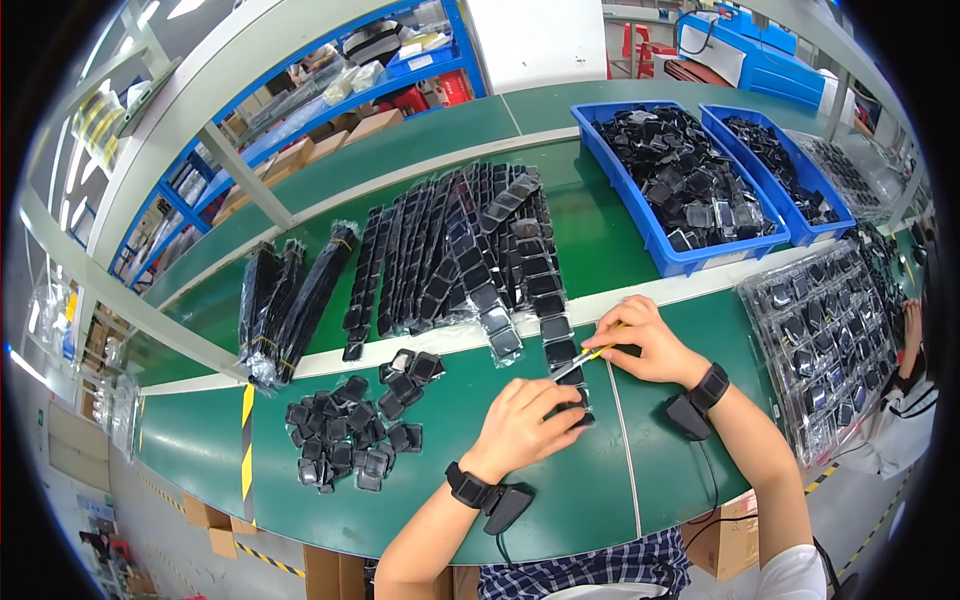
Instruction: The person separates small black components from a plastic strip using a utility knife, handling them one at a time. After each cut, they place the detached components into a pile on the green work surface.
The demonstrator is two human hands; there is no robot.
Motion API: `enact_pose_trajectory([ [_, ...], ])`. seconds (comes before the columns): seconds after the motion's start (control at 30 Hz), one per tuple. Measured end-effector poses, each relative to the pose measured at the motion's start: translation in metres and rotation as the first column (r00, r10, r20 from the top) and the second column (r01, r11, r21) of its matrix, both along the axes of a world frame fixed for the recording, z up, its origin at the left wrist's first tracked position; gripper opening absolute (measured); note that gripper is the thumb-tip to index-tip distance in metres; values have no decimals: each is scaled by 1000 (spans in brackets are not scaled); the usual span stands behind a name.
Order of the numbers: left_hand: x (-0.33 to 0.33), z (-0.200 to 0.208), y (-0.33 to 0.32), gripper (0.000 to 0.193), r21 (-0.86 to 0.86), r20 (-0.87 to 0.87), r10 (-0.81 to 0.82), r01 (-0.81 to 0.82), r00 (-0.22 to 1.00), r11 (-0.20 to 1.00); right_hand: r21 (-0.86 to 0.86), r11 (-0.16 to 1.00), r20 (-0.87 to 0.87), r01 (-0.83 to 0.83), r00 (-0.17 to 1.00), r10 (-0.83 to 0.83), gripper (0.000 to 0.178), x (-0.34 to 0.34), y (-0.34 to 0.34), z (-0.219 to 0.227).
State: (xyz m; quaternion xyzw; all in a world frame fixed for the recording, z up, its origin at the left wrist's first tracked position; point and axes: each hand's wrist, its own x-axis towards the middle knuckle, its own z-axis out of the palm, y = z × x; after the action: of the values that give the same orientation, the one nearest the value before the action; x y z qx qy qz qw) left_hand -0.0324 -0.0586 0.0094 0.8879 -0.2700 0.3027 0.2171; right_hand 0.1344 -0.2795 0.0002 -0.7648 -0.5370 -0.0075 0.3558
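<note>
Head view: two blue bins at far right of green desk, full of small black parts. Near bins, strip of black parts; left hand curled, pressing its near end; right hand pinching yellow tool at strip.

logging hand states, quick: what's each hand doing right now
Left hand: closed, pressing down on a strip of small black packaged parts.
Right hand: closed, holding a yellow-handled tool to the strip.
</note>
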Motion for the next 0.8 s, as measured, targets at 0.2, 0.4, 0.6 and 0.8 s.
enact_pose_trajectory([
  [0.2,9,-9,5,27,-202,-107,38,-59,994,978,-84,995,-17,-45,999,44,30,-14,-10,10],
  [0.4,19,-19,13,20,-279,-337,0,-100,942,955,-141,990,-31,14,999,-19,32,-35,-32,13],
  [0.6,22,-20,12,19,-281,-414,4,-132,910,951,-130,992,-4,3,1000,-4,34,-42,-29,16],
  [0.8,22,-16,10,20,-225,-438,42,-155,898,962,-151,988,6,20,1000,-20,31,-48,-26,9],
])
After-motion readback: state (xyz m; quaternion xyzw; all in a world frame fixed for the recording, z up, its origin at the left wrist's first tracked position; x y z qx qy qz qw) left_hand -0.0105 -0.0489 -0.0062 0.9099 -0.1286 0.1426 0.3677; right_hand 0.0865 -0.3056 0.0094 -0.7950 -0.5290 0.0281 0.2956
